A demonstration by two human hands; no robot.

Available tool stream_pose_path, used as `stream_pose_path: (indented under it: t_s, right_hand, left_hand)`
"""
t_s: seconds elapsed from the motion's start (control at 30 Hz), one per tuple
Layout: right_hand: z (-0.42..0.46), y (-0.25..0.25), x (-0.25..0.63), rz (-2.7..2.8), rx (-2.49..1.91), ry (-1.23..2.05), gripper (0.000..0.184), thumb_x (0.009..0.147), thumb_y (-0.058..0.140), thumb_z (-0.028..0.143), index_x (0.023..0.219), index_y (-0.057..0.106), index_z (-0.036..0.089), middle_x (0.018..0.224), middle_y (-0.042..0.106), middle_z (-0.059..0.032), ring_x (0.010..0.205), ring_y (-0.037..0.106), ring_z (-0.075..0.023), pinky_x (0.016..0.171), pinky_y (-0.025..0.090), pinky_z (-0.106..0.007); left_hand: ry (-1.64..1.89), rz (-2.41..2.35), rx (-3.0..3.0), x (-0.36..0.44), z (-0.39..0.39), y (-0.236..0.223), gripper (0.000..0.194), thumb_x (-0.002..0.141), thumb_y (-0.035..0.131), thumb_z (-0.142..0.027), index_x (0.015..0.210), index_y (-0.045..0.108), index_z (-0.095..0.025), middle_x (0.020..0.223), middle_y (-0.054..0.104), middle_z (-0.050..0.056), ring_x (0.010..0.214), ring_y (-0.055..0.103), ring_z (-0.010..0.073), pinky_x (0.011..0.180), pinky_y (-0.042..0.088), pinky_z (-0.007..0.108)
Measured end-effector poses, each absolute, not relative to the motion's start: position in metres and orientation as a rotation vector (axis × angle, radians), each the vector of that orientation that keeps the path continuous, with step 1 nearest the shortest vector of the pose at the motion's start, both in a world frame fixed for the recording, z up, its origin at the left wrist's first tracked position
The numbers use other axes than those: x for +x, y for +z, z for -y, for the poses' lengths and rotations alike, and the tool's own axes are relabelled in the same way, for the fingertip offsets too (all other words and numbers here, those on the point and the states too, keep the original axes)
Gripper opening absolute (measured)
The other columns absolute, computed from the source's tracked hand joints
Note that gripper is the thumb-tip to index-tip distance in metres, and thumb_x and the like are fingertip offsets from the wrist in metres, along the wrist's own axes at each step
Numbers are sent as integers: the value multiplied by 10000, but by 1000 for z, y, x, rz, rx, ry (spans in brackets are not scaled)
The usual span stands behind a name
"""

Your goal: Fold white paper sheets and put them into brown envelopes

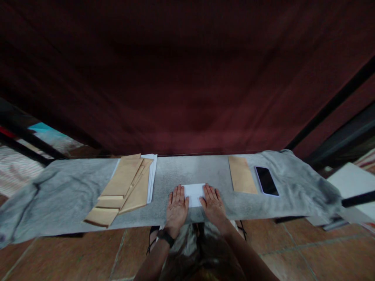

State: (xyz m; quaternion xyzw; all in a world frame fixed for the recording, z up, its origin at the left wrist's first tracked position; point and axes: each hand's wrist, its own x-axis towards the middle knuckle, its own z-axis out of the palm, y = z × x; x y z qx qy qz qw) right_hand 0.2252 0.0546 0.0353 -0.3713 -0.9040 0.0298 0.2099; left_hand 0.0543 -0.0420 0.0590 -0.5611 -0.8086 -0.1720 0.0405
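Observation:
A small folded sheet of white paper (194, 194) lies flat on the grey cloth in front of me. Over its left edge rests my left hand (177, 207), palm down with the fingers stretched forward. My right hand (214, 203) lies flat over the right edge, its fingers also extended and slightly apart. Both thumbs point inward onto the paper. The parts of the sheet beneath the palms are hidden.
Several brown envelopes (123, 177) overlap a stack of white paper (152, 179) on the left. To the right are a single brown envelope (242, 175) and a phone (266, 181). Grey cloth (190, 168) covers the narrow table; a dark red curtain (199, 97) hangs behind it.

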Motion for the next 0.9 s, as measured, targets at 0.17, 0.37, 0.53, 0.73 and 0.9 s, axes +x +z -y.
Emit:
stream_pose_path:
  t_s: [0.17, 0.37, 0.53, 0.73, 0.9]
  right_hand:
    - [-52, 40, 223, 2478, -1067, 85, 540, 1040, 395, 310, 1546, 360, 123, 1550, 457, -162, 1437, 408, -268, 1188, 277, -503]
    - [-52, 40, 224, 2517, -1049, 64, 513, 1028, 415, 289, 1520, 422, 145, 1561, 445, -146, 1435, 412, -281, 1195, 264, -508]
    - [-56, 37, 220, 2479, -1076, 95, 500, 1039, 368, 294, 1506, 448, 131, 1533, 482, -147, 1427, 431, -276, 1206, 250, -517]
    - [-49, 46, 187, 2491, -1090, 209, 505, 1051, 322, 349, 1499, 470, 171, 1546, 465, -119, 1446, 412, -257, 1216, 250, -514]
    - [-48, 41, 185, 2571, -997, 187, 482, 1052, 351, 351, 1491, 481, 201, 1563, 443, -98, 1458, 393, -237, 1199, 284, -482]
  left_hand:
    - [-507, 2462, -1658, 58, 40, 61, 556, 1006, 336, -302, 1521, 414, -106, 1555, 459, 149, 1498, 322, 290, 1219, 266, 536]
    - [-512, 2350, -1850, 82, 29, 56, 553, 1012, 337, -293, 1548, 373, -160, 1595, 405, 107, 1500, 323, 241, 1223, 285, 477]
    - [-456, 2419, -1795, 76, 28, 51, 558, 1013, 332, -304, 1534, 392, -114, 1588, 405, 147, 1488, 349, 256, 1210, 309, 466]
    - [-395, 2432, -1809, 70, 30, 50, 579, 976, 336, -219, 1548, 370, -137, 1600, 393, 125, 1503, 316, 248, 1211, 303, 464]
    - [-345, 2466, -1819, 71, 29, 52, 575, 962, 323, -165, 1529, 402, -107, 1600, 387, 126, 1502, 316, 244, 1223, 286, 452]
